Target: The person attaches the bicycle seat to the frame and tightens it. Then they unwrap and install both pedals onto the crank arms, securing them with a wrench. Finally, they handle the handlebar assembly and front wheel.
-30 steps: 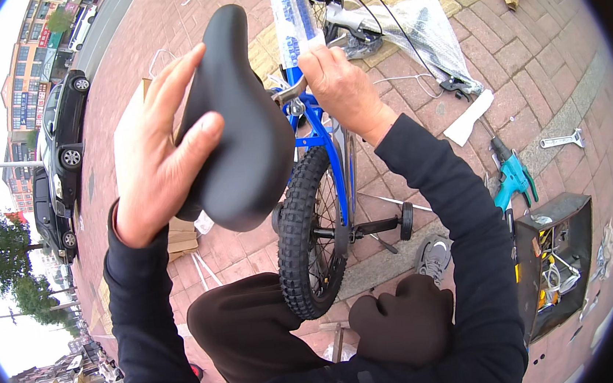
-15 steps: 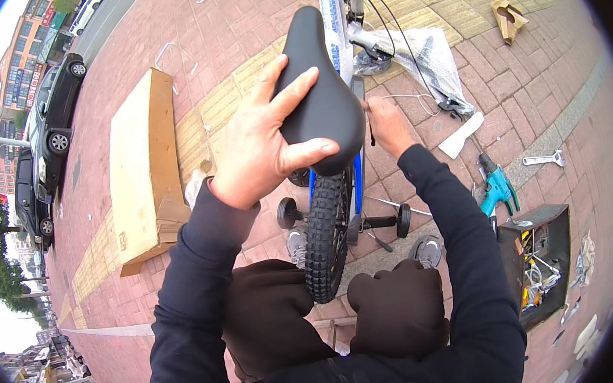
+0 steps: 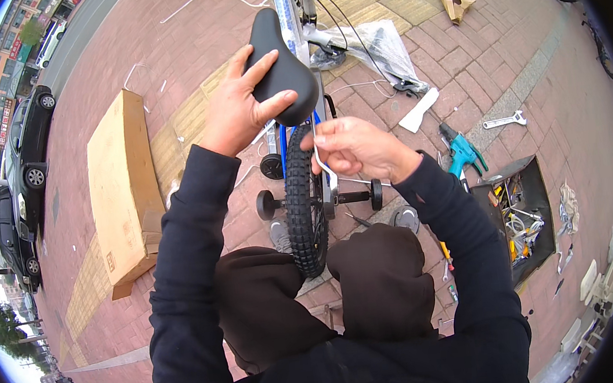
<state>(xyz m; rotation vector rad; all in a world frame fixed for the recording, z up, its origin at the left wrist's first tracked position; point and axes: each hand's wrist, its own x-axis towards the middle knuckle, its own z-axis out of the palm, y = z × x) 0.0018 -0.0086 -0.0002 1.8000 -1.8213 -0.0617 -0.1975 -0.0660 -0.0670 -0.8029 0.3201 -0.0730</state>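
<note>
A small blue bicycle stands in front of me with its knobby rear tyre (image 3: 303,206) between my knees. My left hand (image 3: 239,105) grips the black saddle (image 3: 278,65) from the left, thumb on top. Just below the saddle, my right hand (image 3: 350,147) is closed around a thin silver L-shaped key beside the seat post. Two small black training wheels (image 3: 265,205) stick out on either side of the rear wheel. The white front frame and cables (image 3: 296,11) run away from me.
A large flat cardboard box (image 3: 121,187) lies on the brick paving at the left. At the right are a teal power drill (image 3: 463,154), a silver wrench (image 3: 504,121) and an open black toolbox (image 3: 519,219). Clear plastic wrap (image 3: 381,44) lies ahead; parked cars (image 3: 26,156) line the far left.
The saddle has moved away from my face and down onto the bicycle. My left hand stayed on it, and my right hand dropped from the frame to below the saddle with the key.
</note>
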